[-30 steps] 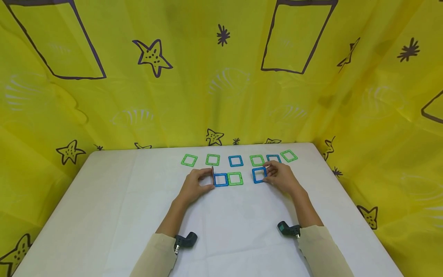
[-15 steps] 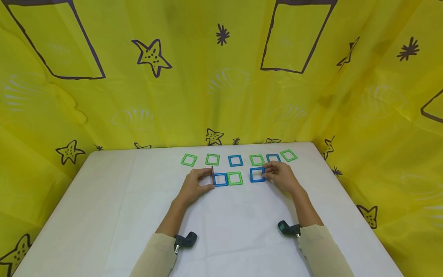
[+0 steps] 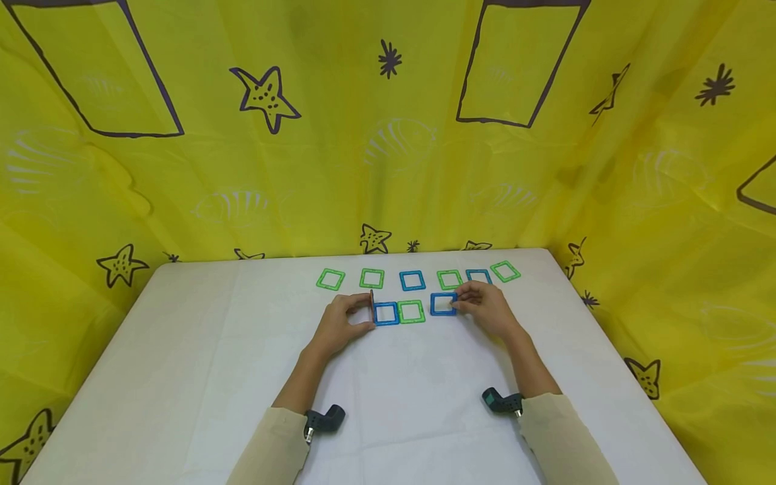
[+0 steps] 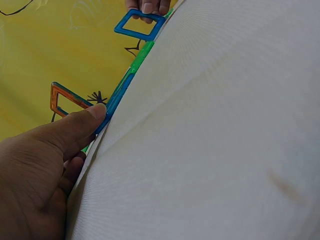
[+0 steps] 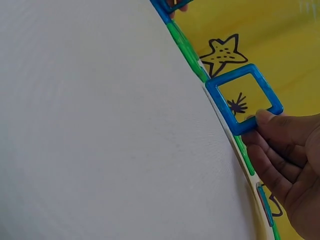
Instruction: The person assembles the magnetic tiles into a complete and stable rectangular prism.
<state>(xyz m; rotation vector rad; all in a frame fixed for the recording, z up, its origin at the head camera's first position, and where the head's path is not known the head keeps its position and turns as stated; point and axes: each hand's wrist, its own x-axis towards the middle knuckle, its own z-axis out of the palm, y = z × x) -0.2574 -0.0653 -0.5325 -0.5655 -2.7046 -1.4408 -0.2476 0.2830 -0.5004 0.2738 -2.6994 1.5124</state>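
My left hand (image 3: pixel 339 327) holds an upright square magnetic tile (image 4: pixel 55 97), seen edge-on in the head view; it looks orange with blue edging in the left wrist view. Directly right of it a blue square tile (image 3: pixel 386 324) lies flat, and a green square tile (image 3: pixel 412 321) lies flat against that one's right side. Between thumb and fingers, my right hand (image 3: pixel 490 310) pinches another blue square tile (image 5: pixel 224 107) by its right edge. This tile is tilted up, with a small gap between it and the flat green tile.
Behind the hands a loose row of flat square tiles runs along the back of the white table (image 3: pixel 200 364): green tiles (image 3: pixel 331 289), a blue tile (image 3: pixel 413 289) in the middle and another blue tile (image 3: pixel 479 272) partly behind my right hand. A yellow patterned curtain (image 3: pixel 339 168) surrounds the table.
My right hand has moved the pinched blue tile left toward the flat green tile, and the tile has turned squarer to the row. My left hand and its upright tile have stayed put.
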